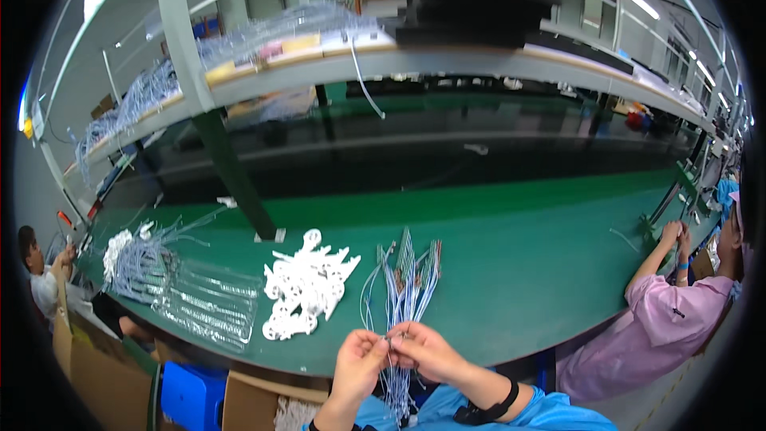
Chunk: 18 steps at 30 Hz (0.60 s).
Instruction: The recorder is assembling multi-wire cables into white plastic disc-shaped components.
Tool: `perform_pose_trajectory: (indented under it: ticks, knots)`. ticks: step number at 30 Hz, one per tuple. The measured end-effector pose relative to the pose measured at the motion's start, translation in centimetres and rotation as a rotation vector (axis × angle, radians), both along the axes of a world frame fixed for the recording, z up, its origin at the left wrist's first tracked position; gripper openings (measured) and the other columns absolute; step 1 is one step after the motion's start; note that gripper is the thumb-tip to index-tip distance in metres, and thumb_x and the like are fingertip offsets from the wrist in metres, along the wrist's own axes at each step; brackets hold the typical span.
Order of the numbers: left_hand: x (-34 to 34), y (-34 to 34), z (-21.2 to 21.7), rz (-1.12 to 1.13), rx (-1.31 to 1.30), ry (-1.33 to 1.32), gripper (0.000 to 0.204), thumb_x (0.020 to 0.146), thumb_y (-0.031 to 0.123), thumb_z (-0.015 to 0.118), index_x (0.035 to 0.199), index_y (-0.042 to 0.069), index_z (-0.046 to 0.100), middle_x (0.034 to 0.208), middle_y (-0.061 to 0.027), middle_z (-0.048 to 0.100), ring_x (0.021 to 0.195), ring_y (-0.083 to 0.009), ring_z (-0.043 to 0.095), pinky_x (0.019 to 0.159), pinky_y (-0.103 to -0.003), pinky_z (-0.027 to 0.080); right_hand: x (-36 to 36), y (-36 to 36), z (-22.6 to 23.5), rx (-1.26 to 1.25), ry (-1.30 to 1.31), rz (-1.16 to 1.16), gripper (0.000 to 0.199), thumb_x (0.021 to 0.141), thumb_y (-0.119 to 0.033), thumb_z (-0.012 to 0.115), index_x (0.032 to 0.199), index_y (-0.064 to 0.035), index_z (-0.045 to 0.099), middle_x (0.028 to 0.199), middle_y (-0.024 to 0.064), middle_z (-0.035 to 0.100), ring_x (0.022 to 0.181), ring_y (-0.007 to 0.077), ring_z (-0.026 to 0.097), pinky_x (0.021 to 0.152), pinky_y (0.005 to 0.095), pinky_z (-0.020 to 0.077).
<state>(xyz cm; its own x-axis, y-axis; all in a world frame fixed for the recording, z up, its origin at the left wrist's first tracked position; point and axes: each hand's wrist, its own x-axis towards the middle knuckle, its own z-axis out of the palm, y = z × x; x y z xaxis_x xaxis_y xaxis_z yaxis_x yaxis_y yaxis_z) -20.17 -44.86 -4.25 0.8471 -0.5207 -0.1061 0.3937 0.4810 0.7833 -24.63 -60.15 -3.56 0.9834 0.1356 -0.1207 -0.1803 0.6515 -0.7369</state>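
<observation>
Just above the bench's near edge, my left hand (358,357) and my right hand (425,351) meet fingertip to fingertip. Both are closed in a pinch on a thin cable, whose small end is mostly hidden by the fingers. Beneath and beyond them lies a bundle of pale blue and white cables (411,291), its far ends fanned out on the green bench and its near ends hanging over the edge toward my lap. Left of the bundle is a heap of white plastic parts (307,287) with round ends.
Farther left, coiled cables (144,267) lie beside clear plastic bags (209,303). A shelf post (231,168) stands on the green bench (511,271), under a loaded shelf (319,64). Below sit a blue stool (191,395) and cardboard boxes. Co-workers (678,311) sit at right and left.
</observation>
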Motion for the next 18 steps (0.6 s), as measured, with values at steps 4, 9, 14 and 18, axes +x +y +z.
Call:
perform_pose_trajectory:
  ticks: [4,9,14,18]
  knots:
    - [0.4,-0.8,-0.2,-0.055,-0.06,-0.004,0.014,0.09,0.012,0.062,0.095,0.008,0.049,0.086,-0.0083,0.061,0.071,-0.0169,0.06,0.063,-0.028,0.051,-0.4,-0.3,1.3,-0.204,-0.058,0.002,0.033,0.09,-0.017,0.064,0.114,-0.0013,0.049,0.089,0.0058,0.06,0.078,0.0118,0.061,0.066,0.0209,0.0505]
    - [0.1,-0.8,-0.5,-0.195,-0.198,0.184,0.009,0.09,0.017,0.061,0.091,0.011,0.054,0.081,-0.0062,0.061,0.065,-0.014,0.054,0.058,-0.026,0.046,-0.6,-0.5,1.2,-0.167,-0.102,-0.001,0.03,0.091,-0.014,0.062,0.111,0.0,0.045,0.09,0.01,0.062,0.076,0.0159,0.065,0.067,0.0248,0.0544]
    - [-1.1,0.5,0.1,-0.194,-0.244,0.193,0.017,0.087,0.028,0.063,0.09,0.013,0.056,0.082,-0.0057,0.06,0.064,-0.0144,0.054,0.056,-0.026,0.045,-1.6,0.8,2.9,-0.279,-0.194,-0.012,0.024,0.093,-0.015,0.059,0.109,-0.0009,0.047,0.083,0.0067,0.06,0.067,0.0105,0.06,0.056,0.0205,0.0469]
    - [-3.9,0.5,2.8,-0.11,0.039,-0.219,0.027,0.09,0.02,0.064,0.11,0.006,0.054,0.083,-0.0009,0.059,0.062,-0.0061,0.05,0.055,-0.02,0.04,-2.1,0.6,5.4,-0.199,-0.298,-0.075,0.018,0.096,-0.014,0.055,0.106,-0.0025,0.046,0.075,0.002,0.052,0.056,0.0067,0.045,0.049,0.0204,0.0376]
